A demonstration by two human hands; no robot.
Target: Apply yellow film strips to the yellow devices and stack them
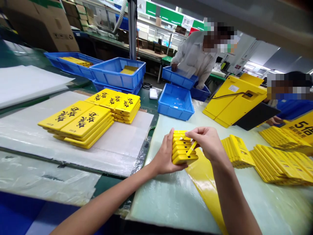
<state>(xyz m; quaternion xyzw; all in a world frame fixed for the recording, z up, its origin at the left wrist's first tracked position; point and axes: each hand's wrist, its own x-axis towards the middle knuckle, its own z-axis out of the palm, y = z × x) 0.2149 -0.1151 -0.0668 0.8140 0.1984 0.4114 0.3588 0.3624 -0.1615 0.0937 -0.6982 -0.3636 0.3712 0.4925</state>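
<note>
My left hand (166, 156) grips a small stack of flat yellow cases (184, 153) from the left side, holding it upright on edge. My right hand (204, 142) sits over the stack, with its fingers pinching a thin yellow strip (192, 148) that touches the cases. Under my forearm lies a glossy yellow film (201, 176). To the right, rows of yellow cases (237, 151) lean against each other on the pale mat (166, 202). Stacks of yellow cases with black lettering (83, 122) lie on a white sheet to the left.
Blue plastic crates (117, 73) stand at the far side, one holding yellow pieces. A co-worker in a white coat (193, 57) handles another crate. A large yellow panel (234, 99) with a black cable stands at right, beside a second person (288, 98).
</note>
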